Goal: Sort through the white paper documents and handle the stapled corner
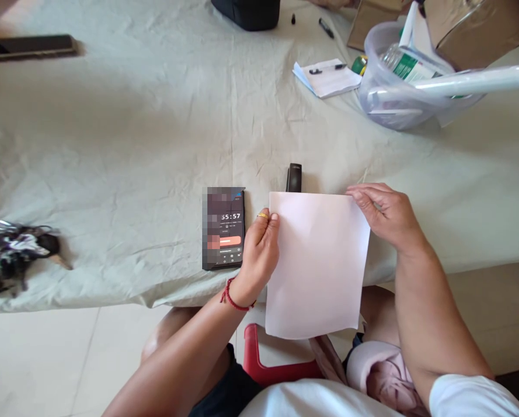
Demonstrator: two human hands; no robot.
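Paper: white sheet (318, 266) lying half on table edge (112, 174), lower part hanging over lap.
Feel: prob v. light, floppy, creases easily; best pinched at edges/corners.
L hand (259, 255): pinching sheet's left edge w/ fingers closed on it.
R hand (385, 217): fingertips gripping top-right corner.
Nearby: phone (223, 229) sitting just left; black stapler (293, 177) peeking out behind top edge.

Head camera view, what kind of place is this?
Probably a home or informal workroom: a table under a wrinkled cloth, a tiled floor, and a plastic tub of supplies beside cardboard boxes.
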